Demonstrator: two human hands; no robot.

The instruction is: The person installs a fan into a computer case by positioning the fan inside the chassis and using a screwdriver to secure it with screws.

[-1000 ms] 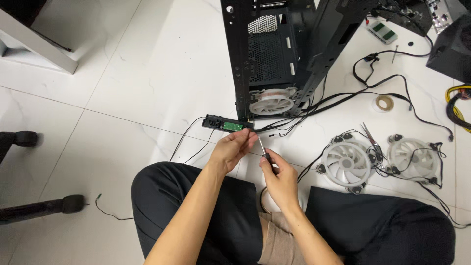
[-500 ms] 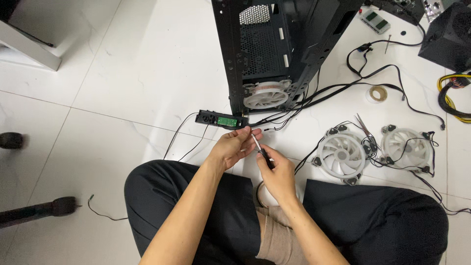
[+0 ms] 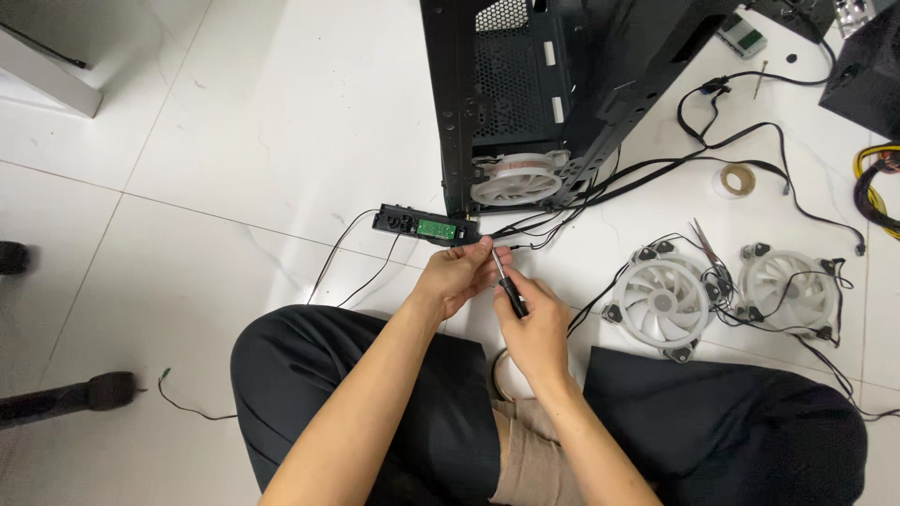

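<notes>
I sit on a white tiled floor in front of a black computer case (image 3: 525, 84). My right hand (image 3: 536, 328) grips a small screwdriver (image 3: 507, 289) with a black handle, its tip pointing up towards the case. My left hand (image 3: 459, 275) has its fingers pinched at the screwdriver's tip, close to a small black panel with a green circuit board (image 3: 424, 226) that lies on the floor. Whether the left fingers hold a screw is hidden. Thin black wires run from the panel towards the case.
A white fan (image 3: 517, 178) sits inside the case bottom. Two white fans (image 3: 664, 300) (image 3: 789, 290) with tangled cables lie at the right, beside scissors (image 3: 705, 244). A tape roll (image 3: 737, 179) and black cables lie further back. A chair base (image 3: 66, 398) is at the left.
The view has shifted slightly, and both hands stay together at the screwdriver tip near the panel. The screwdriver now points more steeply towards the case.
</notes>
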